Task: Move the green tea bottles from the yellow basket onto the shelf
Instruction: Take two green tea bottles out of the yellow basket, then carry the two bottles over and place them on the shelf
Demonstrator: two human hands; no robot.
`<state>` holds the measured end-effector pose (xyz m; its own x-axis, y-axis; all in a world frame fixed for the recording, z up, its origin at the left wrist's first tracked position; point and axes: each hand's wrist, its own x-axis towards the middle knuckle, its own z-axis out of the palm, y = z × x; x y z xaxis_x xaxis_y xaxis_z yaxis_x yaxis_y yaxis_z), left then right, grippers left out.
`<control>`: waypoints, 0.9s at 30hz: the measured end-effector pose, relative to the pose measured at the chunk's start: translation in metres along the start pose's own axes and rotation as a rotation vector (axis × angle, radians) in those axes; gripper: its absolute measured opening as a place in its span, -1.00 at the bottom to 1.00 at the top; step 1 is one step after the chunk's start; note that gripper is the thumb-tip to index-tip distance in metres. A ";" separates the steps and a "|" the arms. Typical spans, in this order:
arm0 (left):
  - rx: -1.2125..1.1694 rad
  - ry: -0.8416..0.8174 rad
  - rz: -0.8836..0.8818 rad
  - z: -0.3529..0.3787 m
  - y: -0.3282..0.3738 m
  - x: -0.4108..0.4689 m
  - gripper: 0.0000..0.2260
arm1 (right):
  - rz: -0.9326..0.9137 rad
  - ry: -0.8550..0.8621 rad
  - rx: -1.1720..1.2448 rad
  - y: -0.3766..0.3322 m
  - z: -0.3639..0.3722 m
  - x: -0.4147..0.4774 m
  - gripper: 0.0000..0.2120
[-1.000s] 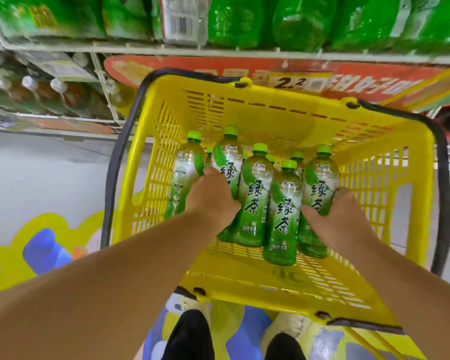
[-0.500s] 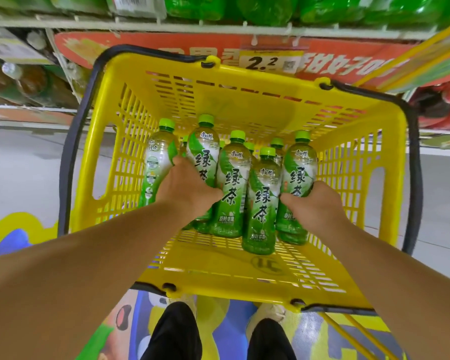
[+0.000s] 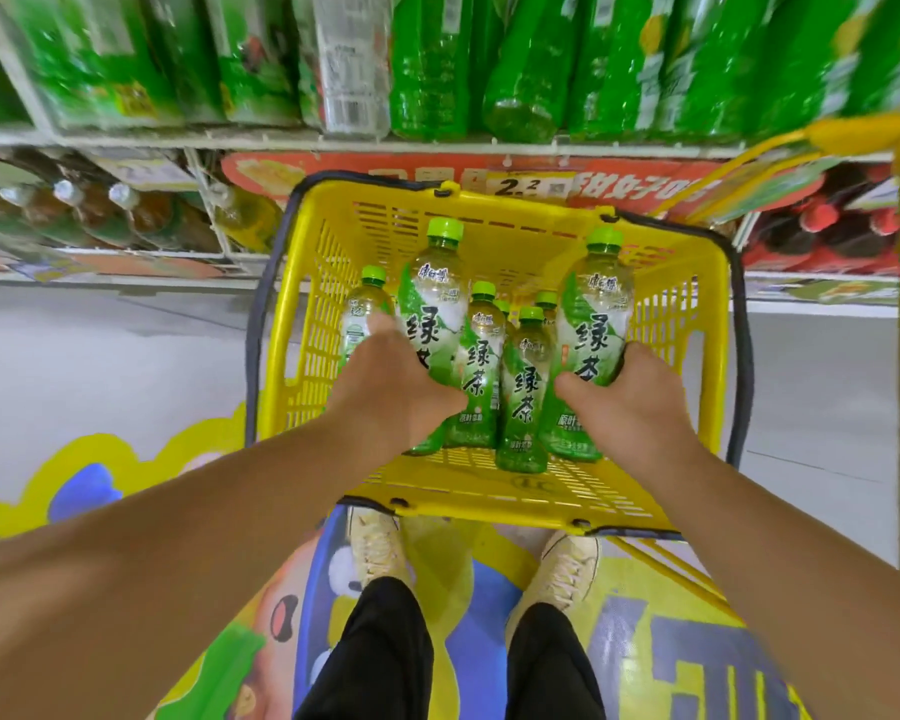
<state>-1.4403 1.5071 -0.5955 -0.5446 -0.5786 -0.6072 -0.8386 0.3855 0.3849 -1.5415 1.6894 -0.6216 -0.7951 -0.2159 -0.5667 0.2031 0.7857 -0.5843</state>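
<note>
One wide-angle camera is sitting on the person's head, facing forward and tilting steeply down. It is hanging close above the yellow basket (image 3: 520, 504), which is filling the middle of the frame, near enough that the print on each green tea bottle (image 3: 593, 324) is reading clearly. Both forearms are entering from the lower corners. The person's shoes (image 3: 567, 566) are showing straight below, and the shelf (image 3: 437, 145) is running along the top, blurring and bending under the lens.

Bare forearms extended forward and down, the left hand (image 3: 391, 389) wraps its fingers round a green tea bottle (image 3: 434, 304) while the right hand (image 3: 632, 405) grips a second bottle (image 3: 596, 319), thumb across its front.
</note>
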 end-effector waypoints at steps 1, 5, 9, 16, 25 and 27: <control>-0.034 0.000 0.004 -0.010 0.004 -0.008 -0.38 | -0.015 0.008 0.009 -0.008 -0.005 -0.010 -0.72; -0.040 0.032 0.047 -0.058 0.024 -0.047 -0.43 | -0.068 0.053 0.044 -0.044 -0.029 -0.052 -0.71; -0.002 0.103 0.183 -0.117 0.040 -0.093 -0.38 | -0.096 0.081 0.047 -0.085 -0.061 -0.105 -0.70; -0.016 0.248 0.297 -0.217 0.065 -0.193 -0.39 | -0.208 0.182 0.068 -0.169 -0.125 -0.197 -0.66; -0.102 0.428 0.354 -0.331 0.066 -0.281 -0.41 | -0.374 0.267 0.141 -0.264 -0.189 -0.303 -0.73; -0.102 0.453 0.355 -0.351 0.065 -0.295 -0.43 | -0.405 0.285 0.138 -0.282 -0.196 -0.319 -0.73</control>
<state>-1.3379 1.4508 -0.1476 -0.7244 -0.6848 -0.0791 -0.5882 0.5542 0.5890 -1.4568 1.6501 -0.1619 -0.9461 -0.3049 -0.1092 -0.0951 0.5838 -0.8063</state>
